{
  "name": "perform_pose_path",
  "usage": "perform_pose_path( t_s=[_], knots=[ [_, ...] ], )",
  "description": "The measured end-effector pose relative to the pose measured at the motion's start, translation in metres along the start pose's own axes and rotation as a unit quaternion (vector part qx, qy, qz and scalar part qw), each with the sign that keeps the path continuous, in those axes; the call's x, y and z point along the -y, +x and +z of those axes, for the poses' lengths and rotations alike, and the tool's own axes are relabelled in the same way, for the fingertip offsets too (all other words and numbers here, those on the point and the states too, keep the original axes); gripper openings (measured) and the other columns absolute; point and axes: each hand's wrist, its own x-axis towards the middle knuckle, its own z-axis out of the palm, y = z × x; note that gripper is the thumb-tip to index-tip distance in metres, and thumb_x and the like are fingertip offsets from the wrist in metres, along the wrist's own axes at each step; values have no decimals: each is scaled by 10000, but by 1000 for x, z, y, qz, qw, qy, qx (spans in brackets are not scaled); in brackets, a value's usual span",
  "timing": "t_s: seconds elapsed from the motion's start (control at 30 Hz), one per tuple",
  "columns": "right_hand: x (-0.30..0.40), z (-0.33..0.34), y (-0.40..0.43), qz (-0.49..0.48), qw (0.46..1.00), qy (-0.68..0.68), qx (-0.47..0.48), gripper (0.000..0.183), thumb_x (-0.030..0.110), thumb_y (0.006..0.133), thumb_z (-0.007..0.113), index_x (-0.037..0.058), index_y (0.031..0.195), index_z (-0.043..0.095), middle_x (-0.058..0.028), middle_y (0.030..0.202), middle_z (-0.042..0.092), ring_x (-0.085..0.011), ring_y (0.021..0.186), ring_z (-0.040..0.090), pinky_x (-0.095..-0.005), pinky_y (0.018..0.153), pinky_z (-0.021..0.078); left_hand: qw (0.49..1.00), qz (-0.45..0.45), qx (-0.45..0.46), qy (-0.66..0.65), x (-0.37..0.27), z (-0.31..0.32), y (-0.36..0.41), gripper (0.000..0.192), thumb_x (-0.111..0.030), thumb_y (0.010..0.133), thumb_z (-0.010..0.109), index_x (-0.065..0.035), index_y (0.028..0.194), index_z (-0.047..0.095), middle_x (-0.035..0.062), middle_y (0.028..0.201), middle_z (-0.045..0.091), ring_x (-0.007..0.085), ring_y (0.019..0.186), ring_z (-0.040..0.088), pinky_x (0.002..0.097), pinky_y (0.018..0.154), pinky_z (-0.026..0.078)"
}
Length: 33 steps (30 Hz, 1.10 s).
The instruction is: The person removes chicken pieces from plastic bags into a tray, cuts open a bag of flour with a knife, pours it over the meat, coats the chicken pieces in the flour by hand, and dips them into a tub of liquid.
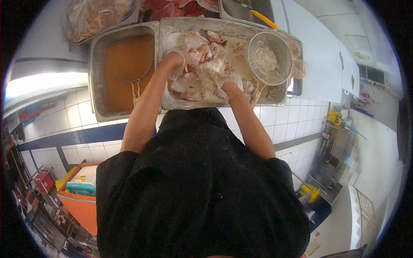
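Both my hands wear clear plastic gloves and reach into a metal pan (193, 22) of white flour and raw, floured meat pieces that look like chicken. My left hand (184, 59) is among the pieces on the pan's left side, touching one pinkish piece (204, 52). Nearer the front edge, my right hand (230, 80) is low in the flour beside several coated pieces (193, 96). Meat, flour and glove hide the fingers of both hands, so their grip is unclear. A round mesh strainer (269, 59) with clumpy flour in it rests over the pan's right end.
Left of the pan stands a deep metal container (93, 74) of orange-brown liquid, with a strainer's batter-coated handle (136, 88) sticking out. Behind are a plastic bag of food (96, 19), red meat (158, 11) and a yellow-handled tool (264, 19). An orange bin (77, 206) stands at lower left.
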Motion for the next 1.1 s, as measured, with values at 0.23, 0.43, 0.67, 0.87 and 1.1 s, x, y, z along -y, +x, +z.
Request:
perform_pose_path(
  t_s=[0.23, 0.43, 0.67, 0.87, 1.1],
  knots=[
    [18, -88, 19, 86, 982, 23, -164, 407, 319, 936, 472, 1, 1103, 662, -173, 1097, 671, -338, 1049, 626, -438, 895, 479, 993, 61, -54, 85, -6, -18, -7, 714, -331, 799, 711, -111, 1411, 415, 177, 1275, 577, 291, 1143, 567, 400, 965, 447],
    [-72, -37, 113, 84, 973, -166, -138, 428, 330, 955, 427, 13, 1130, 654, -172, 1127, 663, -343, 1068, 621, -450, 916, 472, 940, 4, -64, 336, 22, 30, 88, 994, -394, 759, 717, -134, 1521, 133, 223, 1461, 377, 400, 1300, 417, 441, 1066, 355],
    [-20, -42, 115, -38, 989, -33, -137, 431, 398, 907, 499, 52, 1093, 676, -165, 1116, 668, -338, 1040, 628, -445, 887, 477, 961, 7, -172, 217, 25, 31, 62, 828, -282, 820, 679, -82, 1491, 238, 268, 1448, 366, 350, 1344, 385, 419, 1108, 308],
    [-43, -55, 73, 25, 986, 119, -115, 442, 414, 896, 515, 49, 1092, 671, -165, 1077, 680, -329, 992, 643, -431, 852, 493, 924, 313, -92, 200, -5, 12, 46, 768, -431, 742, 749, -21, 1326, 466, 265, 1260, 550, 335, 1143, 568, 405, 942, 468],
    [-45, -67, 39, 54, 970, 185, -147, 461, 434, 896, 507, 51, 1097, 668, -169, 1087, 675, -326, 1004, 638, -429, 860, 488, 990, 113, -62, 64, 1, -8, 52, 705, -263, 777, 729, -123, 1390, 410, 180, 1315, 544, 321, 1180, 539, 413, 983, 426]
  ],
)
